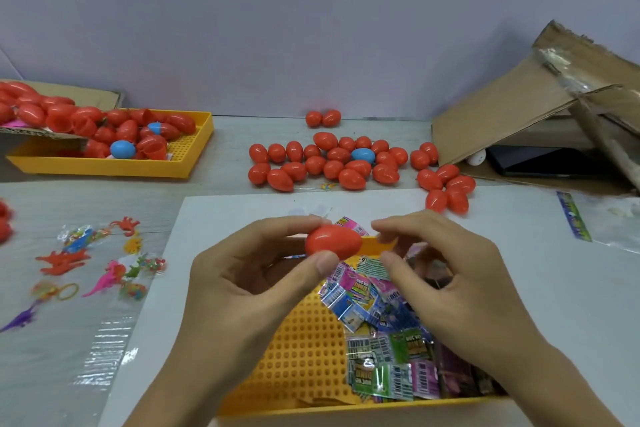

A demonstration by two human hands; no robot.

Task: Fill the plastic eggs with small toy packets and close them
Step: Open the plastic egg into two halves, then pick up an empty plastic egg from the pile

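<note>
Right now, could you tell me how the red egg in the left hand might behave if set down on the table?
The red egg looks smooth and rounded, so it would probably roll. The left hand pinches it with fingertips alone, so it seems light. Its glossy shell may be slippery.

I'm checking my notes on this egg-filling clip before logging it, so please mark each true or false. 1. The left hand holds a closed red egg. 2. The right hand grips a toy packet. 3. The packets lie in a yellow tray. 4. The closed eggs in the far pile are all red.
1. True: the left hand pinches the closed red egg.
2. False: the right hand holds nothing; its fingers are beside the egg.
3. True: the toy packets lie in the yellow tray.
4. False: the far pile includes a blue egg.
</note>
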